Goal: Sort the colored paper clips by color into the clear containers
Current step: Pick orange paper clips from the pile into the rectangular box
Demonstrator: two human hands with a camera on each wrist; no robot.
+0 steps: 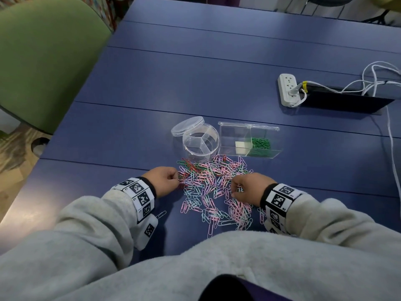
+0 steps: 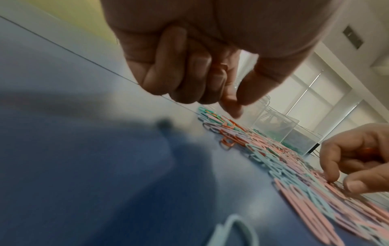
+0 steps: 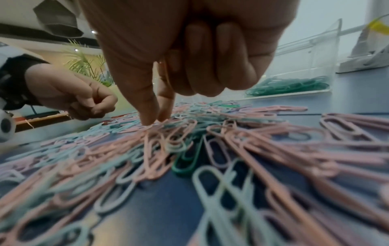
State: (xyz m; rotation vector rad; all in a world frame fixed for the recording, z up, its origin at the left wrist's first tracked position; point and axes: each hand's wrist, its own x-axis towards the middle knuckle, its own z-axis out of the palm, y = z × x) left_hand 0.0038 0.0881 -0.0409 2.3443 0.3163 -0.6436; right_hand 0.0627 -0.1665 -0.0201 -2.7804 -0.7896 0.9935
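A mixed pile of paper clips [image 1: 214, 185], pink, light blue, red and green, lies on the blue table before me. Behind it stand a round clear container [image 1: 200, 142] with three empty sections and a clear rectangular box [image 1: 230, 135] holding green clips [image 1: 260, 143]. My left hand [image 1: 176, 178] sits at the pile's left edge among red clips, thumb and forefinger pinched [image 2: 238, 106], with a bit of red clip between the curled fingers. My right hand [image 1: 235, 190] pinches into pink clips [image 3: 156, 119] on the right side, with red clips tucked in its palm [image 2: 368, 150].
The round container's lid [image 1: 187, 126] leans behind it. A white power strip [image 1: 287, 90] with white cables [image 1: 379, 83] and a black cable slot [image 1: 342, 101] lie at the right. A green chair [image 1: 43, 61] stands past the table's left edge. One light blue clip [image 1: 161, 213] lies alone by my left wrist.
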